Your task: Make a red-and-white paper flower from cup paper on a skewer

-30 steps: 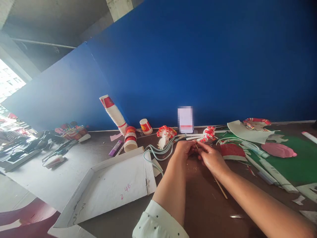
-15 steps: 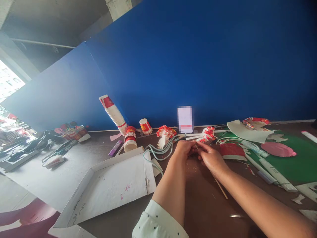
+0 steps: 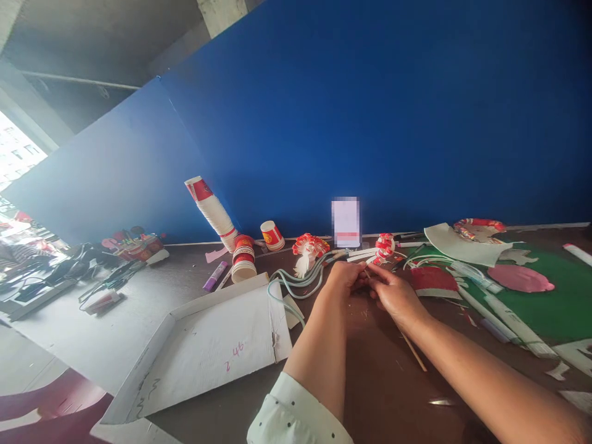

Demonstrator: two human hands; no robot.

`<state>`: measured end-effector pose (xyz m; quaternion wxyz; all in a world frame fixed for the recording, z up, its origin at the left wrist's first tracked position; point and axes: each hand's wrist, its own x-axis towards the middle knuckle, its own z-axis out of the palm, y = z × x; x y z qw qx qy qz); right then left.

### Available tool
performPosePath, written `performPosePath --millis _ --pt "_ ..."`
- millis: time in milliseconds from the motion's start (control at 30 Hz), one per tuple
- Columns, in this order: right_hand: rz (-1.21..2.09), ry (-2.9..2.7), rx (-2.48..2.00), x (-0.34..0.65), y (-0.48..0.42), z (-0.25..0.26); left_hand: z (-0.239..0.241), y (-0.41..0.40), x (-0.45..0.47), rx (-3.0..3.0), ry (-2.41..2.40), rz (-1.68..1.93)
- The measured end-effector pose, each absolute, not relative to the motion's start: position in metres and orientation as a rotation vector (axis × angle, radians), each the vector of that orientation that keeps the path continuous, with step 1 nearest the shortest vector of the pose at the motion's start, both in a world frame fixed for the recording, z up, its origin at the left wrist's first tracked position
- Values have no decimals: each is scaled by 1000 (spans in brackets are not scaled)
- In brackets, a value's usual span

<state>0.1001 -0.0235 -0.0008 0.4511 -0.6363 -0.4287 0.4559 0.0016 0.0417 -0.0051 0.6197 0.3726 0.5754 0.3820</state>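
My left hand [image 3: 343, 279] and my right hand [image 3: 392, 295] meet over the brown table [image 3: 370, 376], fingers pinched together on a thin wooden stick [image 3: 413, 352] that runs back under my right wrist. At the stick's far end sits a small red and white paper pinwheel-like piece [image 3: 384, 246], just beyond my fingertips. A red and white paper ornament [image 3: 309, 248] lies to the left of my left hand, beside a bundle of pale green straws [image 3: 298, 280].
A flat white cardboard lid [image 3: 208, 345] lies left of my arms. Stacked red and white paper cups [image 3: 213, 213], [image 3: 243, 258] and a single cup [image 3: 272, 235] stand by the blue partition [image 3: 370, 111]. Paper plates, green sheet [image 3: 555, 302], pink cut-out [image 3: 520, 279] and glue sticks lie right.
The red and white piece at the stick's tip has turned and shifted slightly left. My hands stay pinched in the same place.
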Motion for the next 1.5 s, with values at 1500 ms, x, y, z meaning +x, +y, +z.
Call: performPosePath --millis 1500 --pt "1462 -630 -1111 96 -21 -4 -13 45 3 714 1075 1044"
